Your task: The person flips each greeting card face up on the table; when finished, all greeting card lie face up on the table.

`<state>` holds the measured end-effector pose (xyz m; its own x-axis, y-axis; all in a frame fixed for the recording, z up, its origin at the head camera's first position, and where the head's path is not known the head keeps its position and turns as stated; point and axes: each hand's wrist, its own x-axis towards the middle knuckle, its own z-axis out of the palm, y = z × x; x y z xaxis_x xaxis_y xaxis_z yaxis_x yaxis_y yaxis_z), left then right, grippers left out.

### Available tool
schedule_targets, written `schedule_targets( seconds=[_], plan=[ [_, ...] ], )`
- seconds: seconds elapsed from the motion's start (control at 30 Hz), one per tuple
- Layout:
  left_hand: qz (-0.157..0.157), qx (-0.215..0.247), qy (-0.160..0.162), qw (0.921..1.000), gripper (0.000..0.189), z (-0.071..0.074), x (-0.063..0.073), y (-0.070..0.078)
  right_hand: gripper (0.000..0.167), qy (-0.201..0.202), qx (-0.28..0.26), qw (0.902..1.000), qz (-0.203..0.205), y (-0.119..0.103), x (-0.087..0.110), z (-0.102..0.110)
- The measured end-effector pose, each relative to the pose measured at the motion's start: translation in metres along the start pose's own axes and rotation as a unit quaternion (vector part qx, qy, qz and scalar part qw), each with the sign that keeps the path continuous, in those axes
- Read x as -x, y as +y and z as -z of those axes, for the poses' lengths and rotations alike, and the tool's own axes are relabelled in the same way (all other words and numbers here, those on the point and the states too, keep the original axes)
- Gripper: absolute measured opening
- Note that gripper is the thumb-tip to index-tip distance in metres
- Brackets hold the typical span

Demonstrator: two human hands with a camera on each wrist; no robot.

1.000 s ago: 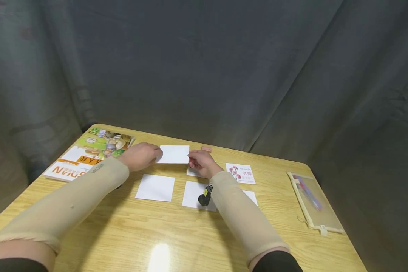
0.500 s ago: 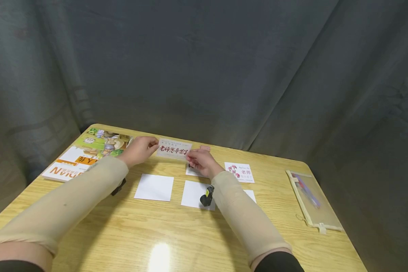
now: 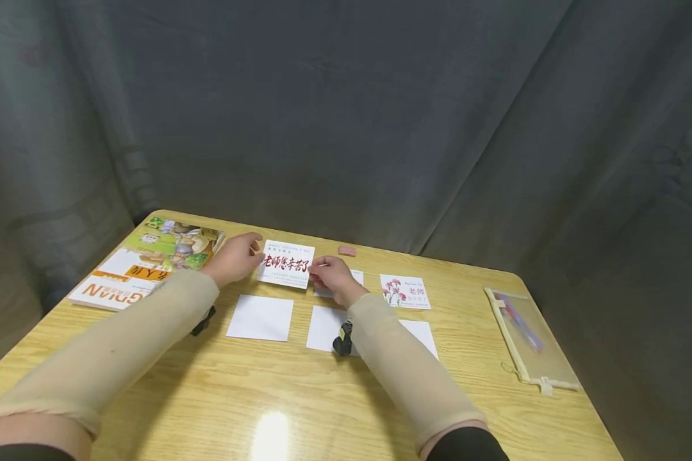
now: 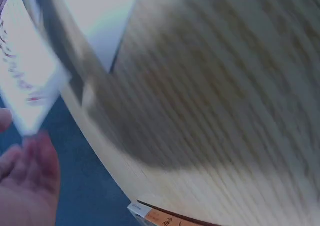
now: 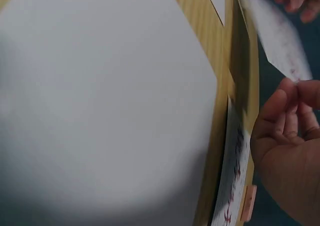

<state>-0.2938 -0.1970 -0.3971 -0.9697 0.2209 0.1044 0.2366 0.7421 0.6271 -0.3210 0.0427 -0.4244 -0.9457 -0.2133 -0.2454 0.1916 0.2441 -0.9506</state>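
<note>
A white greeting card [image 3: 286,264] with large red characters faces up above the table's back. My right hand [image 3: 336,280] pinches its right edge between thumb and fingertips; the right wrist view shows this grip. At the card's left side is my left hand [image 3: 235,257], thumb and fingers spread apart around the corner, fingertips seeming to touch it in the blurred left wrist view. Partly covered by my right hand lies another printed card [image 3: 357,277]. To its right lies a card with pink flowers [image 3: 405,292]. White blank-faced cards [image 3: 259,317] form a row in front.
Magazines or books [image 3: 150,266] lie at the left back corner. A small pink block [image 3: 347,251], perhaps an eraser, sits near the back edge. On the right is a zipped mesh pouch [image 3: 539,339] with pens. A dark curtain [image 3: 346,115] hangs behind the table.
The card has turned from its blank face to its printed face and come down towards the table. My right hand has shifted slightly left; the left hand's fingers have spread from the card.
</note>
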Motion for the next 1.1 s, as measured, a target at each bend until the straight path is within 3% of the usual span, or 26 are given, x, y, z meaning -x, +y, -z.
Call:
schedule_targets(
  seconds=[0.1, 0.23, 0.37, 0.67, 0.77, 0.87, 1.0, 1.1],
  plan=[
    [-0.038, -0.081, -0.031, 0.9955, 0.049, -0.007, 0.000, -0.002, 0.007, 0.001, -0.005, 0.9999, -0.013, -0.001, 0.001, -0.008],
    [-0.111, -0.148, -0.100, 0.9775, 0.043, -0.019, 0.001, -0.004, 0.005, 0.015, -0.010, 0.9996, -0.024, -0.001, 0.001, -0.015],
    [-0.125, -0.168, -0.151, 0.9659, 0.044, -0.027, 0.004, -0.007, 0.011, 0.032, -0.011, 0.9989, -0.033, 0.000, 0.001, -0.019],
    [-0.131, -0.215, -0.144, 0.9570, 0.043, -0.031, 0.006, -0.010, 0.042, 0.001, 0.013, 0.9989, -0.045, -0.005, 0.006, -0.021],
    [-0.134, -0.211, -0.147, 0.9570, 0.044, -0.031, 0.007, -0.008, 0.044, -0.021, 0.006, 0.9988, -0.044, -0.009, 0.011, -0.019],
    [-0.123, -0.187, -0.142, 0.9642, 0.047, -0.026, 0.014, -0.005, 0.043, -0.047, -0.003, 0.9983, -0.033, -0.013, 0.019, -0.018],
    [-0.106, -0.131, -0.122, 0.9780, 0.052, -0.016, 0.031, 0.004, 0.041, -0.090, -0.004, 0.9956, -0.025, -0.016, 0.036, -0.015],
    [-0.118, -0.110, -0.119, 0.9798, 0.053, -0.012, 0.050, 0.012, 0.042, -0.116, -0.005, 0.9928, -0.028, -0.014, 0.050, -0.011]
  ],
)
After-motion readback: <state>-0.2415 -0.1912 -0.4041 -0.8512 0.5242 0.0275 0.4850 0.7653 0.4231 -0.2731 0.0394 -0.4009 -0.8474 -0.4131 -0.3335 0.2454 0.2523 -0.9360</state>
